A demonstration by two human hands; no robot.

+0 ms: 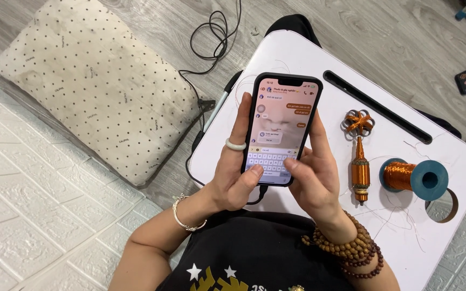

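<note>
Pillow [90, 89] lying on floor beside white table [292, 59]. Phone [282, 129] being held above table: left hand [235, 172] & right hand [311, 175] both curling round it, thumbs touching screen. Spool [413, 178], ornament [359, 156] resting to right.

Surface: white lap table [297, 59], rounded corners, at the right of the frame
Slot: long dark groove [376, 105] near the upper edge
Hole: round opening [442, 211] at the right side
On it: orange wire ornament [359, 156] in the middle, blue spool of orange wire [415, 178] just to its right
Below: grey wood floor [152, 27] with a dotted pillow [93, 86], upper left
</note>
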